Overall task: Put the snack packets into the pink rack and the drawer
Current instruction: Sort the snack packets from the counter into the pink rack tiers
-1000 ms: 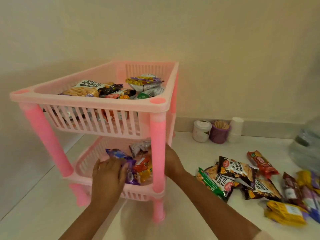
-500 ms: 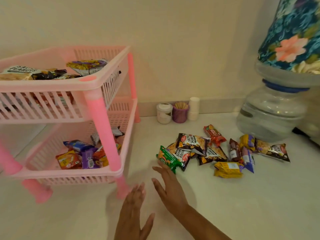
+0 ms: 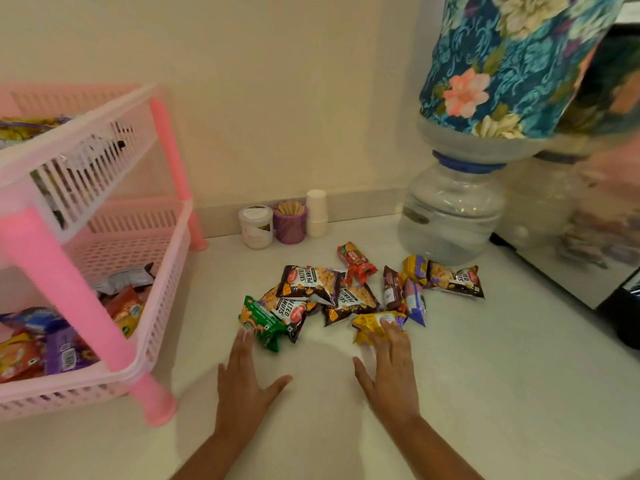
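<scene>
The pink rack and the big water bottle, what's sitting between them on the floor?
In the head view, a heap of snack packets lies between the pink rack and the water bottle. Three small cups stand behind by the wall.

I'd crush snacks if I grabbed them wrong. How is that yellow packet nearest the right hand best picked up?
A judgement: take the yellow packet by its near edge, coming from the person's side. It lies flat on the counter at the pile's front, so only that edge is free; a purple packet crowds its far side. The right hand already has straight fingers on it, so a thumb-and-finger grip there suits.
</scene>
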{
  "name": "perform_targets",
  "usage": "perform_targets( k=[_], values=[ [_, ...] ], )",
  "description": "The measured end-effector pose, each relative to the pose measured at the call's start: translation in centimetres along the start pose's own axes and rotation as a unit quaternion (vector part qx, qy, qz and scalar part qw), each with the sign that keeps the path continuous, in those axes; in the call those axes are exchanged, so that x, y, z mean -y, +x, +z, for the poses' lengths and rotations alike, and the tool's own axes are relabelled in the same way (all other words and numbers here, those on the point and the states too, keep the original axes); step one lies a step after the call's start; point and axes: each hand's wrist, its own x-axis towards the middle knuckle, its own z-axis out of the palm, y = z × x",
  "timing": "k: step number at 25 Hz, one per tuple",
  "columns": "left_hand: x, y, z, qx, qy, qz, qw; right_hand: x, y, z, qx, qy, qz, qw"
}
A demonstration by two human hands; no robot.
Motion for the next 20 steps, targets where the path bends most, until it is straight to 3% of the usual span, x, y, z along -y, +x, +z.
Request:
perform_targets(
  k=[5, 9, 13, 20],
  values=[
    [-0.8, 3.6, 0.5, -0.021, 0.003, -0.028, 0.999, -2.8, 2.3, 0.3, 0.048, -0.059, 0.033, 0.997],
    [-0.9, 5.5, 0.6, -0.045, -0.008, -0.045, 0.998, -3.2, 3.3, 0.7, 0.093, -0.081, -0.004, 0.992],
    [-0.7, 6.1, 0.8, -0.013, 0.057, 0.02, 0.998, -3.7, 4.3, 1.4, 0.121, -0.006, -0.015, 0.993],
    [-0.5, 6.2, 1.2, -0.02, 0.076, 0.005, 0.997, -3.9, 5.6, 2.3, 0.09, -0.095, -0.051, 0.99]
  ],
)
